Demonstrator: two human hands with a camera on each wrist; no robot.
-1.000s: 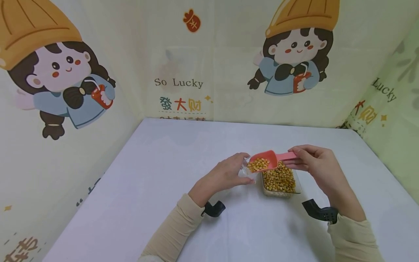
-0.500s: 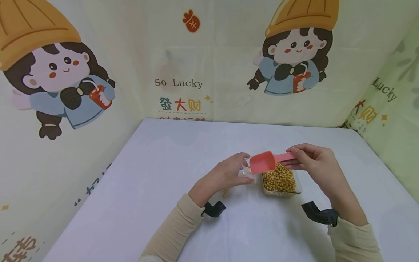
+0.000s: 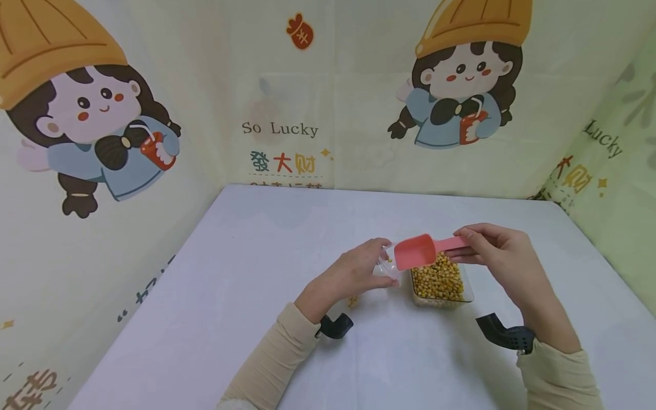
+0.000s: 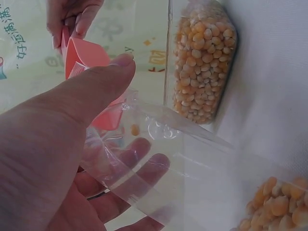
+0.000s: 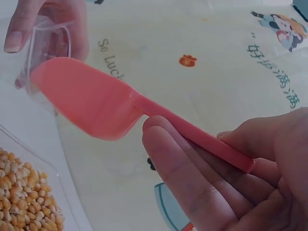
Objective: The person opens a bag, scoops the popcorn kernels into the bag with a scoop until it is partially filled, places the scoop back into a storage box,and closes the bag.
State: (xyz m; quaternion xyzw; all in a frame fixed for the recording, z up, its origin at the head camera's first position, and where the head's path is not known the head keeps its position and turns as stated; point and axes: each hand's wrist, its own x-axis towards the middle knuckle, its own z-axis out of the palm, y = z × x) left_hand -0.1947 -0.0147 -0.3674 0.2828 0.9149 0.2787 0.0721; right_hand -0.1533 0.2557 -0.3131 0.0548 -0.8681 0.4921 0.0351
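My left hand (image 3: 353, 266) holds a clear plastic bag (image 4: 192, 163) by its mouth, thumb on one side and fingers on the other. Corn kernels (image 4: 279, 207) lie at the bag's lower end, and a single kernel clings near its mouth. With thumb and fingers my right hand (image 3: 504, 259) grips the handle of a pink scoop (image 3: 416, 252). The scoop's bowl tilts down at the bag's opening, and no kernels show in it. Below the scoop, a clear box (image 3: 467, 291) full of corn kernels (image 5: 24, 192) stands on the table.
The white table (image 3: 246, 273) reaches back to a wall cloth (image 3: 369, 114) printed with cartoon figures and lettering. A black wrist mount (image 3: 336, 327) sits on the left wrist, and another mount (image 3: 504, 333) on the right.
The scoop held kernels one second ago; it has tipped and they have left it. Kernels now show below the left hand. Then the right hand shifts slightly right with the scoop.
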